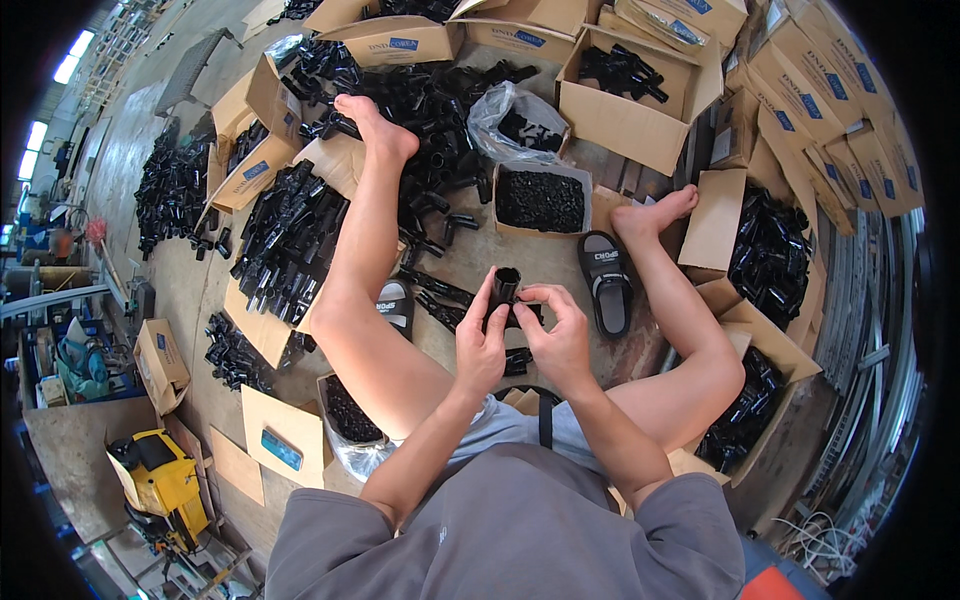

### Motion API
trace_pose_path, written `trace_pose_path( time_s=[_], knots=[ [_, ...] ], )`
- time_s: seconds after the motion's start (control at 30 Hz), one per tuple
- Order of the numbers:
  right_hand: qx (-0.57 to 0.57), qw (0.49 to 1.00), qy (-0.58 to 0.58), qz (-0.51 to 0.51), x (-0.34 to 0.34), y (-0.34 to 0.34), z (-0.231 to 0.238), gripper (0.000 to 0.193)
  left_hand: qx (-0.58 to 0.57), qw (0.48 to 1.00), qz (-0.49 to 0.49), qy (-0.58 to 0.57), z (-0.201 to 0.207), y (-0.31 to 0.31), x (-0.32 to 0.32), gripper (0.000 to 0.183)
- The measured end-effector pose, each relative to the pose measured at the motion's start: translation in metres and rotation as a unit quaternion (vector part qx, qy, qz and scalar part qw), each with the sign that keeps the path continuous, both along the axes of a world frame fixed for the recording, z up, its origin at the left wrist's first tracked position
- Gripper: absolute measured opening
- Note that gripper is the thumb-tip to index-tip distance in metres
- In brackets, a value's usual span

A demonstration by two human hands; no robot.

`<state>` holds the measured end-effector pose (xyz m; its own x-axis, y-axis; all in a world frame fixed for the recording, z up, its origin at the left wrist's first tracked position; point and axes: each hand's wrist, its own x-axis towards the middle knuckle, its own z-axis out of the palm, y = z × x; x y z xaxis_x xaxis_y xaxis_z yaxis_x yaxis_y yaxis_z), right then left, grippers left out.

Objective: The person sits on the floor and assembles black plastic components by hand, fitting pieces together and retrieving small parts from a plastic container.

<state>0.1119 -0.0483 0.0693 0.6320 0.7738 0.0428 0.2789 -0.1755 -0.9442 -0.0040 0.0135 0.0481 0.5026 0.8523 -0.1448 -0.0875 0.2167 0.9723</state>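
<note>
At the frame's centre, the left hand (482, 343) grips a black tube (506, 284) upright, apparently steadying it for the right hand (560, 340), curled against its side; whether that pinches anything is unclear.

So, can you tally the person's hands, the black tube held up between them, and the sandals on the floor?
Left hand and right hand: 2
Black tube: 1
Sandals: 2, one partly hidden by the left leg
Total: 5
</note>
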Motion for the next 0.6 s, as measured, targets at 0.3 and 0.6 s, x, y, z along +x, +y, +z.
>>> trace_pose_path(
  time_s=[0.3, 0.6],
  knots=[
    [0.003, 1.0, -0.029, -0.002, -0.0002, 0.0011, 0.0066, 0.015, 0.018, 1.0, 0.002, -0.006, -0.0022, 0.0017, 0.0007, 0.051],
    [0.012, 1.0, -0.014, 0.002, 0.0004, 0.003, 0.0035, 0.017, 0.013, 1.0, -0.003, 0.005, 0.0034, 0.0019, 0.0014, 0.05]
  ],
)
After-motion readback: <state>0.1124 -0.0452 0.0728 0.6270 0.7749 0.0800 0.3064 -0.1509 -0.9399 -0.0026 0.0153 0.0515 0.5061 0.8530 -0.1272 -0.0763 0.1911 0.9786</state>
